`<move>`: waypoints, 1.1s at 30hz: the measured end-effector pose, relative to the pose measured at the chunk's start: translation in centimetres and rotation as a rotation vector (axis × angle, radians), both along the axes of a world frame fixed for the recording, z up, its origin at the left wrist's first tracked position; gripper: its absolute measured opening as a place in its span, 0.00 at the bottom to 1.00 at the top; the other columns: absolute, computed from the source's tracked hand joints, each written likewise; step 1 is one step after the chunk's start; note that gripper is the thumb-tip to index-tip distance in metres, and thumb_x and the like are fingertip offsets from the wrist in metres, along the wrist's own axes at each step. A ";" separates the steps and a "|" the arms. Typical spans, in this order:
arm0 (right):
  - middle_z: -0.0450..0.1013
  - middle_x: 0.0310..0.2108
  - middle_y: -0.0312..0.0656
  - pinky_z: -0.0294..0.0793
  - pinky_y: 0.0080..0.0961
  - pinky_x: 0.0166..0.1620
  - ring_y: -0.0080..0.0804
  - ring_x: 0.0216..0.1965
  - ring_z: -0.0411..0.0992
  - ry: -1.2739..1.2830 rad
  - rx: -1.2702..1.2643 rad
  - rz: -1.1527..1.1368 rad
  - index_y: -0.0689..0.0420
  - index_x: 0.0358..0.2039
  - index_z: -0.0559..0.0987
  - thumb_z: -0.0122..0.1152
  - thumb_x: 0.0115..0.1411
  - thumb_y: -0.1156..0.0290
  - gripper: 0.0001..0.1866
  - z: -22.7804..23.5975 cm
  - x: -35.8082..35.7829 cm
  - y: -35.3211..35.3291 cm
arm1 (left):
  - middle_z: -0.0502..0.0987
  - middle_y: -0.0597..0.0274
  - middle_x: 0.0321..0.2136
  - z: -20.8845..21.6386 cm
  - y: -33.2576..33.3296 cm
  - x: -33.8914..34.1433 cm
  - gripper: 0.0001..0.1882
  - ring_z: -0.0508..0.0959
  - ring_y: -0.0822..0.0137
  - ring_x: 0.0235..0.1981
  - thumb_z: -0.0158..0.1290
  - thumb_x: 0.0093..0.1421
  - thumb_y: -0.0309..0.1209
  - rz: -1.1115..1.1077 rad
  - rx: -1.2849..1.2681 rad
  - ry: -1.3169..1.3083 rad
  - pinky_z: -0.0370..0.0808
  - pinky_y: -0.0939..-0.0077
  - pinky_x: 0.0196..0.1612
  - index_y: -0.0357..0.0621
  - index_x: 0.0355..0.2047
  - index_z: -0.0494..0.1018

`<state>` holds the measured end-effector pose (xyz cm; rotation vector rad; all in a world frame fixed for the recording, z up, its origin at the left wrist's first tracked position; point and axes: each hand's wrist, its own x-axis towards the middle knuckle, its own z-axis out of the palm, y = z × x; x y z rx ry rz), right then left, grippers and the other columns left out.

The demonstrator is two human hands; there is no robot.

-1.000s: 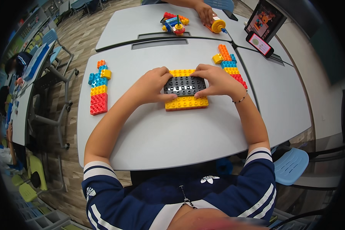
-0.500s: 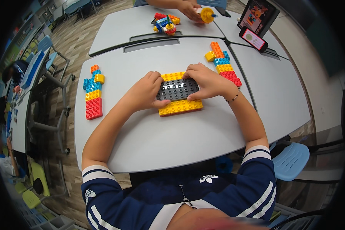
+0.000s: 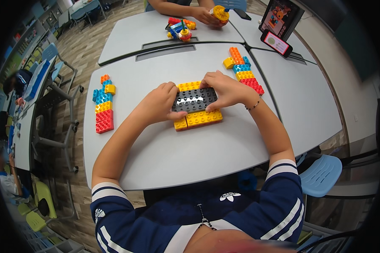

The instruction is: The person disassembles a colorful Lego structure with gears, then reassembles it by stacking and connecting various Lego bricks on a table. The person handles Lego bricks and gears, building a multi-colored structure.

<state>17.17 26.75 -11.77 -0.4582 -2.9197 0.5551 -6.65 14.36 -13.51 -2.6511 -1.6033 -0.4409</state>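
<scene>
A dark grey studded building plate point(image 3: 193, 105) lies across a block of yellow building bricks point(image 3: 204, 118), which shows along its far and near sides. My left hand point(image 3: 158, 103) grips the plate's left end, thumb on the near edge and fingers at the far corner. At the right end my right hand point(image 3: 227, 89) holds it the same way, fingers curled over the far corner. Under the yellow bricks a thin reddish edge shows. A narrow gap runs between two yellow bricks at the near left.
Stacked-brick figures lie to the left point(image 3: 104, 105) and right point(image 3: 243, 71) on the white table point(image 3: 156, 160). Beyond a seam are a small brick model point(image 3: 182, 31) and another person's hands point(image 3: 207, 16) with a yellow round piece point(image 3: 220, 14). A phone point(image 3: 276, 43) leans by a tablet point(image 3: 279, 19).
My hands keep their hold on the plate with barely any shift. The gap between the near yellow bricks looks wider. Across the table, the other person's hands and yellow piece have moved left.
</scene>
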 end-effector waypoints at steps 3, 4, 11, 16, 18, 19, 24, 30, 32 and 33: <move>0.71 0.40 0.48 0.64 0.34 0.51 0.42 0.45 0.69 0.004 -0.026 -0.019 0.63 0.41 0.74 0.77 0.38 0.53 0.35 0.1 0.0 -0.1 | 0.72 0.48 0.40 0.5 -0.3 0.1 0.34 0.74 0.53 0.43 0.64 0.48 0.49 0.045 -0.089 -0.032 0.74 0.66 0.48 0.32 0.43 0.69; 0.71 0.40 0.47 0.64 0.35 0.51 0.42 0.45 0.69 0.011 -0.024 -0.022 0.62 0.41 0.74 0.78 0.37 0.53 0.36 0.1 0.0 -0.1 | 0.73 0.49 0.39 0.6 -0.3 0.2 0.34 0.74 0.53 0.42 0.64 0.48 0.49 0.050 -0.102 -0.046 0.74 0.66 0.48 0.33 0.43 0.69; 0.72 0.41 0.47 0.61 0.45 0.56 0.42 0.45 0.71 0.008 -0.060 -0.033 0.61 0.41 0.74 0.79 0.35 0.50 0.38 0.2 0.0 0.0 | 0.74 0.50 0.37 0.4 -0.3 0.0 0.34 0.75 0.54 0.40 0.65 0.48 0.49 0.041 -0.089 -0.051 0.75 0.66 0.44 0.34 0.44 0.68; 0.73 0.42 0.46 0.59 0.51 0.59 0.42 0.44 0.72 -0.002 -0.084 -0.043 0.61 0.42 0.74 0.79 0.34 0.48 0.40 -0.1 -0.2 0.2 | 0.74 0.50 0.37 0.0 -0.3 -0.1 0.34 0.75 0.54 0.40 0.65 0.47 0.48 0.033 -0.064 -0.049 0.75 0.65 0.44 0.34 0.44 0.68; 0.73 0.42 0.46 0.58 0.52 0.59 0.42 0.44 0.72 -0.005 -0.079 -0.052 0.60 0.41 0.73 0.79 0.33 0.48 0.40 -0.2 -0.2 0.2 | 0.74 0.50 0.37 -0.2 -0.3 -0.1 0.34 0.75 0.54 0.39 0.65 0.47 0.48 0.019 -0.042 -0.061 0.75 0.65 0.44 0.34 0.44 0.68; 0.73 0.42 0.46 0.57 0.53 0.59 0.41 0.44 0.72 0.001 -0.084 -0.048 0.60 0.41 0.73 0.79 0.33 0.48 0.40 -0.3 -0.2 0.2 | 0.74 0.50 0.37 -0.3 -0.3 -0.2 0.34 0.76 0.53 0.39 0.65 0.47 0.48 0.013 -0.034 -0.070 0.75 0.65 0.44 0.34 0.44 0.68; 0.73 0.42 0.45 0.55 0.55 0.61 0.41 0.45 0.72 -0.011 -0.098 -0.064 0.60 0.41 0.73 0.78 0.33 0.48 0.40 -0.5 -0.2 0.1 | 0.73 0.51 0.37 -0.4 -0.5 0.0 0.36 0.74 0.54 0.40 0.64 0.46 0.50 -0.022 0.059 -0.117 0.75 0.64 0.43 0.34 0.46 0.69; 0.72 0.41 0.45 0.54 0.56 0.61 0.43 0.45 0.72 -0.017 -0.098 -0.068 0.60 0.40 0.73 0.78 0.32 0.48 0.39 -0.5 -0.3 0.1 | 0.71 0.50 0.40 -0.6 -0.6 0.2 0.39 0.72 0.52 0.44 0.63 0.47 0.53 -0.035 0.058 -0.143 0.72 0.61 0.47 0.32 0.48 0.69; 0.72 0.41 0.45 0.55 0.57 0.60 0.43 0.45 0.72 -0.018 -0.097 -0.072 0.60 0.40 0.73 0.78 0.32 0.48 0.39 -0.5 -0.3 0.2 | 0.71 0.48 0.41 -1.0 -0.7 0.2 0.38 0.71 0.51 0.46 0.63 0.47 0.52 -0.031 0.045 -0.142 0.70 0.62 0.50 0.32 0.49 0.68; 0.72 0.41 0.46 0.55 0.57 0.60 0.43 0.45 0.72 -0.020 -0.097 -0.073 0.60 0.40 0.73 0.77 0.31 0.48 0.39 -0.5 -0.3 0.2 | 0.71 0.48 0.41 -1.1 -0.6 0.3 0.38 0.71 0.51 0.46 0.63 0.48 0.51 -0.030 0.068 -0.139 0.70 0.62 0.50 0.32 0.49 0.68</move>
